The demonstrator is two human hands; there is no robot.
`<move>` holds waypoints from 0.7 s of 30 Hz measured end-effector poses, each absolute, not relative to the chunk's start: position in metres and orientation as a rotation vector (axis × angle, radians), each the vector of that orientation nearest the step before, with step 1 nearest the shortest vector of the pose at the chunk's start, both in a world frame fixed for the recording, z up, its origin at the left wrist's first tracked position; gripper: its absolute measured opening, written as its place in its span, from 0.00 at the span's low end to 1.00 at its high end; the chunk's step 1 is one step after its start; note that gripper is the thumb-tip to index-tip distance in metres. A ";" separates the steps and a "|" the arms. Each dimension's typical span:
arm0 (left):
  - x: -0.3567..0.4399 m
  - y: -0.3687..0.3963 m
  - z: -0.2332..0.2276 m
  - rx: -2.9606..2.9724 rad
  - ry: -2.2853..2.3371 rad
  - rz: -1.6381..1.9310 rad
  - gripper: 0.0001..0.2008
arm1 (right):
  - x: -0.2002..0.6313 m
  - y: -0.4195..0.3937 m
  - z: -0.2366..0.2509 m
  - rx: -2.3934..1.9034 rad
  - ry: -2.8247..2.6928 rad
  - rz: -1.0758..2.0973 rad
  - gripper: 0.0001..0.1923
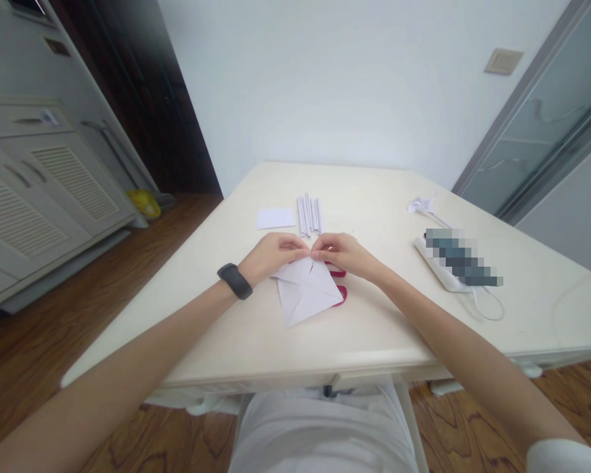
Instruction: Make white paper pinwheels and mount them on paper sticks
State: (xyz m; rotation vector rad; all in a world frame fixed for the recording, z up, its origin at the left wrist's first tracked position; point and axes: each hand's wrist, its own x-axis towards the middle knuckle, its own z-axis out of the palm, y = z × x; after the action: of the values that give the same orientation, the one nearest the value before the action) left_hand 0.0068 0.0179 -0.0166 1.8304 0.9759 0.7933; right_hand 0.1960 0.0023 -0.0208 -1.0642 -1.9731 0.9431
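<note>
Cream tabletop point(256, 341): a folded white paper point(309, 292) is pinched at its far corner by both hands point(272, 255) point(342, 253), fingers closed. Red scissors point(339, 282), half hidden beneath, could skew the crease.

Left hand point(270, 255), right hand point(342, 253) pinch folded white paper point(308, 289) over red scissors point(339, 284).
</note>
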 end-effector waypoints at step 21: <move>0.006 0.018 -0.017 1.836 0.983 0.762 0.12 | 0.196 0.000 -0.019 -1.050 -1.998 0.926 0.13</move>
State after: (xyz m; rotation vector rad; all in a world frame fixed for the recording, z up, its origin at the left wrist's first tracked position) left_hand 0.0059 0.0183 -0.0169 1.8361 0.9826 0.7616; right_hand 0.1960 0.0005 -0.0194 -1.0497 -1.9984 0.9261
